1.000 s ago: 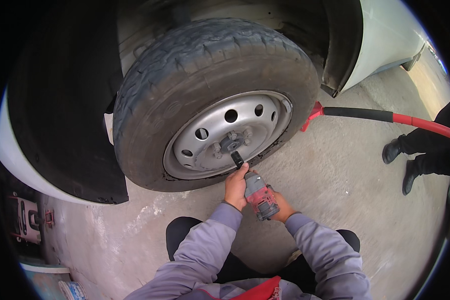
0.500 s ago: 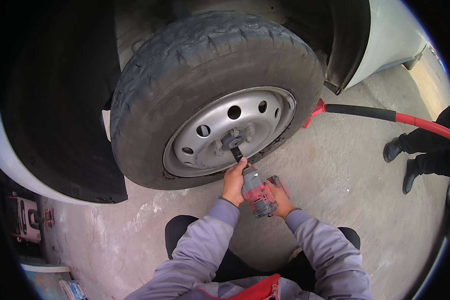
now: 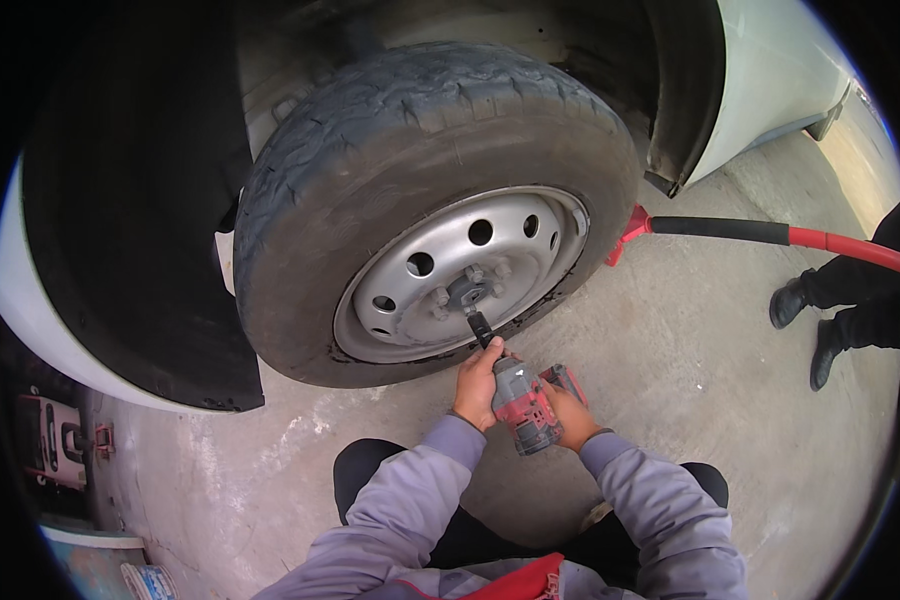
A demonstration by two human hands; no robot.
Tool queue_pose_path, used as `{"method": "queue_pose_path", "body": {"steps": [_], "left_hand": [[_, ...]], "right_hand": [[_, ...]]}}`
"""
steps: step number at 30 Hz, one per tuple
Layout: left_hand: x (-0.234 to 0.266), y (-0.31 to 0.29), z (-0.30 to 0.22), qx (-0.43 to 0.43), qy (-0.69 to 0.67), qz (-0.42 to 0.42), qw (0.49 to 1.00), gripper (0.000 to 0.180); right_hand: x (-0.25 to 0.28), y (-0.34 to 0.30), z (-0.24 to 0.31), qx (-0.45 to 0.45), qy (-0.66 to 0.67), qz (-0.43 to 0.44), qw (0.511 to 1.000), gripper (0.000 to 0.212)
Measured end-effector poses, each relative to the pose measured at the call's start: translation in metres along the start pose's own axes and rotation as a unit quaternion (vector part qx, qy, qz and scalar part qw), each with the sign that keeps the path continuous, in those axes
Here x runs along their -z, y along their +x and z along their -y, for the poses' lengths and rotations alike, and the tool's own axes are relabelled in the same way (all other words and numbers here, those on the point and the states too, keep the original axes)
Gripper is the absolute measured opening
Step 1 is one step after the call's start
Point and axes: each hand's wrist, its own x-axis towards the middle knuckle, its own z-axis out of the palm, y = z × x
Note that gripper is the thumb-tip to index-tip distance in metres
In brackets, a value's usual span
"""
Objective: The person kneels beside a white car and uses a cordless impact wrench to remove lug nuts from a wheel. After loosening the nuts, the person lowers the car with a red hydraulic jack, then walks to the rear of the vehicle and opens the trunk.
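Fingers [image 3: 495,348] of our left hand [image 3: 477,388] are closed around the front end of a red-and-gray power wrench [image 3: 521,400], the thumb lying along its nose just behind a long, black, cylindrical socket [image 3: 479,325]. We have our right hand [image 3: 573,418] wrapped around the tool's handle, though most of its fingers are hidden from us. Between our two hands, the wrench points up and slightly left, away from our body, in front of the lower part of a silver steel wheel [image 3: 450,250] with round holes. Its socket reaches one of the silver lug nuts [image 3: 475,273] below the dark gray hub [image 3: 468,292]; we cannot tell how far it sits over that nut.

Around the rim we see a worn, black rubber tire [image 3: 420,165], set inside the wheel arch of a white vehicle [image 3: 770,75], with a curved black liner [image 3: 140,250] to the left. Near the tire's right side, a red metal fitting [image 3: 626,236] joins a long red bar with a black sleeve [image 3: 720,230]. Farther right, well apart from our hands, stand another person's legs in black trousers and black shoes [image 3: 825,350]. We have pale concrete floor [image 3: 300,440] beneath us, and at far left a pinkish machine [image 3: 60,440] rests near a blue-gray container [image 3: 88,560].
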Motion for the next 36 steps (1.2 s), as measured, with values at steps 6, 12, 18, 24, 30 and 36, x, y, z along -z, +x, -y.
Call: {"method": "queue_pose_path", "body": {"steps": [6, 12, 18, 24, 30, 36], "left_hand": [[-0.007, -0.026, -0.015, -0.03, -0.024, 0.039, 0.999, 0.03], [-0.016, -0.041, -0.05, -0.049, -0.086, 0.079, 0.992, 0.037], [-0.017, -0.05, -0.06, -0.067, -0.031, 0.067, 0.995, 0.039], [-0.017, -0.049, -0.069, -0.073, 0.033, 0.025, 0.996, 0.04], [-0.022, -0.045, -0.074, -0.007, -0.048, 0.073, 0.996, 0.037], [-0.018, -0.041, -0.074, -0.014, -0.068, 0.095, 0.993, 0.033]], "right_hand": [[0.003, -0.006, 0.028, 0.03, 0.012, -0.009, 0.999, 0.051], [0.022, 0.016, 0.052, 0.086, -0.101, -0.034, 0.991, 0.061], [0.007, 0.011, 0.059, 0.086, 0.088, -0.015, 0.992, 0.057], [-0.044, 0.015, 0.053, 0.107, 0.007, -0.004, 0.994, 0.047], [-0.04, 0.016, 0.057, 0.061, 0.088, -0.027, 0.994, 0.045], [-0.019, 0.022, 0.069, 0.153, -0.028, -0.05, 0.987, 0.046]]}}
